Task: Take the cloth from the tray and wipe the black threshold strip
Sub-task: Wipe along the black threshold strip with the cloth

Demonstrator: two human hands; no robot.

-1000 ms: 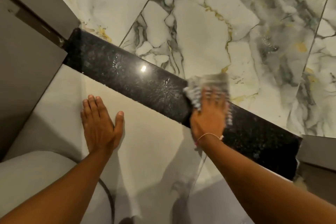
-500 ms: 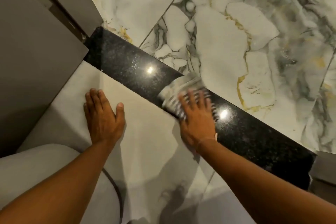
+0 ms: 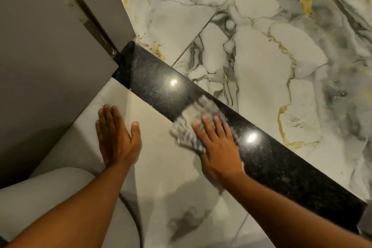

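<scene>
The black threshold strip (image 3: 153, 84) runs diagonally from the door at upper left to the lower right, glossy with two light spots. A grey-and-white striped cloth (image 3: 191, 119), blurred, lies across the strip's near edge around its middle. My right hand (image 3: 217, 147) presses flat on the cloth, fingers spread over it. Flat on the pale floor tile, left of the cloth and clear of the strip, rests my left hand (image 3: 116, 137), holding nothing. No tray is in view.
A grey door and its frame (image 3: 60, 46) stand at the left, meeting the strip's far end. Marbled white, grey and gold floor tiles (image 3: 271, 56) lie beyond the strip. My knee in light trousers (image 3: 50, 197) is at lower left.
My right hand has slid the cloth leftward along the strip, from its right part towards the middle. My left hand has stayed flat on the tile.
</scene>
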